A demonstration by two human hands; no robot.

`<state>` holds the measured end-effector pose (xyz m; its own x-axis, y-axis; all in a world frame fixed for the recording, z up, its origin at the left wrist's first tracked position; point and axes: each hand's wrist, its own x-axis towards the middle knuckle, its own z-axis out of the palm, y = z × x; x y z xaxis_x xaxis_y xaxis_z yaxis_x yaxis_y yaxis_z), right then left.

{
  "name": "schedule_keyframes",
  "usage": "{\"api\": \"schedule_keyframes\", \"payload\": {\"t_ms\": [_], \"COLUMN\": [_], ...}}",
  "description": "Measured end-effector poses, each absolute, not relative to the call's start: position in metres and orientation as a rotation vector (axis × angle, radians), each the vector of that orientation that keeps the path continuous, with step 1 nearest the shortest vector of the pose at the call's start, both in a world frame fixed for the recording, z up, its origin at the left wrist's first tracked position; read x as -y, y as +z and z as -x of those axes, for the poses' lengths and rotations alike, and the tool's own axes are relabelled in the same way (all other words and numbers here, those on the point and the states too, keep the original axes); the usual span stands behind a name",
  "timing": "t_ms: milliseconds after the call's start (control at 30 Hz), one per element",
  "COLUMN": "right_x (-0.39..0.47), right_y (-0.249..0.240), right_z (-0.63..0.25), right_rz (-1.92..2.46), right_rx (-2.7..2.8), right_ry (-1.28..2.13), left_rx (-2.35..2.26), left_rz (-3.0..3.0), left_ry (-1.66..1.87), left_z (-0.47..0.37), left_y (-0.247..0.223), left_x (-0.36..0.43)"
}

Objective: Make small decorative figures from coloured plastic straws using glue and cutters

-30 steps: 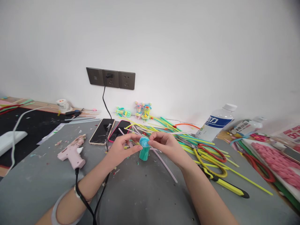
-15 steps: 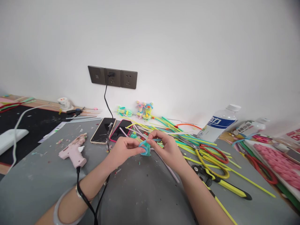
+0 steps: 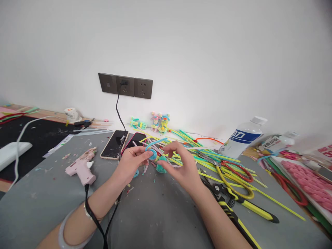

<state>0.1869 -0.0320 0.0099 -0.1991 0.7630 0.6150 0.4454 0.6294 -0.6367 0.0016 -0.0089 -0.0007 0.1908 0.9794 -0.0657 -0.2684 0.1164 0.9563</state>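
Note:
A light blue pipe cleaner, coiled at one end with a loose tail pointing right, is pinched in my left hand. To its right my right hand has its thumb and fingers apart, with nothing between them. A teal fuzzy piece lies on the grey mat beside my right thumb. Another blue coil shows just below my left hand, partly hidden by it.
A pink glue gun and two phones are at left. Pipe cleaners, scissors, yellow-black pliers and a bottle are at right. Small figures stand by the wall.
My right hand has let go of the blue pipe cleaner and opened. My left hand has moved slightly left with the coil, and the teal piece now shows separately on the mat.

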Motion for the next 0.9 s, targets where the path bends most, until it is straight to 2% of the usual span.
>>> {"api": "schedule_keyframes", "payload": {"t_ms": [500, 733, 900], "right_x": [0.033, 0.029, 0.024], "right_y": [-0.004, 0.006, 0.008], "right_z": [-0.173, -0.182, -0.201], "right_rz": [0.880, 0.977, 1.574], "right_rx": [1.933, 1.918, 1.836], "right_ry": [0.119, 0.322, 0.692], "left_rx": [-0.870, -0.963, -0.989], "left_rz": [-0.985, -1.104, -1.133], "left_ry": [1.069, 1.046, 0.988], "left_z": [-0.007, -0.003, -0.001], "left_y": [-0.006, -0.004, -0.007], "left_x": [0.014, 0.009, 0.005]}}
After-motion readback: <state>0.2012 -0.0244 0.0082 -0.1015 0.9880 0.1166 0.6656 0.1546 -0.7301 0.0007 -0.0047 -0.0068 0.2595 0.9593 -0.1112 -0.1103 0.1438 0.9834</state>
